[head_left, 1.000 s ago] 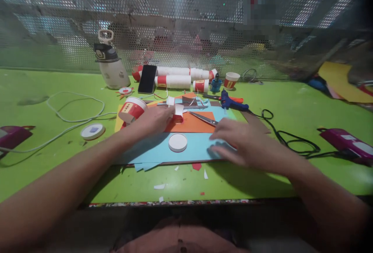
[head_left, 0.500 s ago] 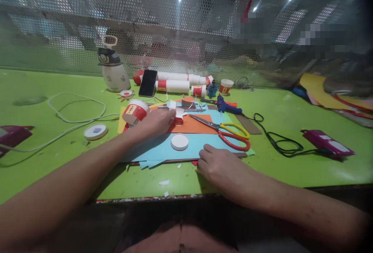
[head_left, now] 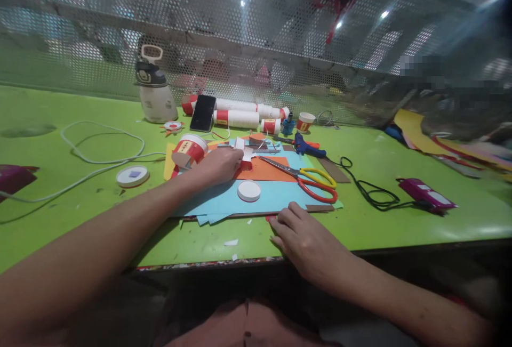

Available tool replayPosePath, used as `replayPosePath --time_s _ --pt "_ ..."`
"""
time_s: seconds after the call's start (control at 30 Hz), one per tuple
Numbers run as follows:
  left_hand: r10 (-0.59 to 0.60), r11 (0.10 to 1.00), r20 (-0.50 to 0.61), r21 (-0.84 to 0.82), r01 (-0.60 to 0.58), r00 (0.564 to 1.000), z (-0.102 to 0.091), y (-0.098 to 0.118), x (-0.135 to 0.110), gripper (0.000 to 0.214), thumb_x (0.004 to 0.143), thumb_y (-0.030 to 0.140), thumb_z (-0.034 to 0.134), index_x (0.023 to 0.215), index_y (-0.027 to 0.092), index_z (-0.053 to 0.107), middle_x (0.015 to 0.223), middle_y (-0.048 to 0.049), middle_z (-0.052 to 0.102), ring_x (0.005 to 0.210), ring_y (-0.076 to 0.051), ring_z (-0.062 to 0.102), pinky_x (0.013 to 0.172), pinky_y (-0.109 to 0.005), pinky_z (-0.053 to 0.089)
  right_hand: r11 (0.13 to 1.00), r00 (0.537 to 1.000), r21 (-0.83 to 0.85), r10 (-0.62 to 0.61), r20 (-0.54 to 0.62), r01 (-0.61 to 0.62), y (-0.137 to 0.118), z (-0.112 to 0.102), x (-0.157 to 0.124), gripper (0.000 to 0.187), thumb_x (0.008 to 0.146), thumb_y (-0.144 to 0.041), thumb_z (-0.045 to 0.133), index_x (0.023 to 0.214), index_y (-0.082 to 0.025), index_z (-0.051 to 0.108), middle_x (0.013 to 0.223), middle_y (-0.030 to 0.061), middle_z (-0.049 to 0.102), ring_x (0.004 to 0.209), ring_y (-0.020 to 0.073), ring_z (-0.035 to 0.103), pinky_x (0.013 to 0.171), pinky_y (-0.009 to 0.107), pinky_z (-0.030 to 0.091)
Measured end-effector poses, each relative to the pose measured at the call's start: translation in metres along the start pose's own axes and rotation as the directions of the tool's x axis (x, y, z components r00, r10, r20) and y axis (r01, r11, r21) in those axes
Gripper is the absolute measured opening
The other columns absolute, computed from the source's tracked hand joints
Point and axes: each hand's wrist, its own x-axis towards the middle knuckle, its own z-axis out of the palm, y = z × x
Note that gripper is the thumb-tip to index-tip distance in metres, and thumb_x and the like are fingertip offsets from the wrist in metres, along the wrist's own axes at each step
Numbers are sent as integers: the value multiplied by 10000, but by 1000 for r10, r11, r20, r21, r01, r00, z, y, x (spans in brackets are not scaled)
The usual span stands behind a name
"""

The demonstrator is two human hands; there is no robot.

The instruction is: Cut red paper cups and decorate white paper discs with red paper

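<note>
My left hand (head_left: 226, 163) reaches over the stacked paper, its fingers closed on a cut white-and-red paper piece (head_left: 246, 159). Beside its wrist, a red-and-white paper cup (head_left: 189, 150) lies tilted. My right hand (head_left: 306, 237) rests low at the table's front, fingers bent and somewhat apart. Its fingertips touch a small red scrap (head_left: 270, 218) by the stack's near edge. Between both hands a round white lid (head_left: 248, 191) lies on a light blue sheet (head_left: 212, 203). Scissors (head_left: 296, 171) with yellow and red handles lie beyond my right hand, over an orange sheet (head_left: 266, 172).
A blue glue gun (head_left: 308, 147) trails a black cable to a purple box (head_left: 426, 195). Behind stand a bottle (head_left: 157, 99), a phone (head_left: 203, 113) and a small cup (head_left: 305, 122). Another lid (head_left: 132, 176) and a white cable (head_left: 92, 165) lie left.
The camera view has shifted slightly. My right hand has drawn back a little from the red scrap's side. My left hand keeps hold of the white-and-red paper piece in about the same place.
</note>
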Motion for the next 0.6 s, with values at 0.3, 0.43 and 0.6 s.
replayPosePath --time_s 0.3,0.43,0.6 --pt "6 999 7 -49 -6 1000 -1 -1 -1 233 917 265 429 840 178 631 797 -112 653 733 -217 579 611 -326 352 983 994 157 104 -26 -99 4 -11 -11 257 969 -121 428 1070 -60 656 935 146 612 853 259 481 757 410 454" --pt "-15 998 11 -63 16 1000 3 -3 1 205 913 244 465 860 159 644 841 -124 662 789 -231 602 651 -338 405 995 995 57 76 59 -79 11 -13 1 208 957 -182 503 872 -111 679 840 123 621 829 279 512 682 396 432" --pt "-33 996 30 -86 35 999 4 -3 1 215 927 338 559 990 147 635 969 -56 659 851 -184 629 765 -377 521 998 985 -13 -56 166 59 9 -28 16 109 831 -60 619 776 -130 682 771 108 639 746 264 551 554 347 356"
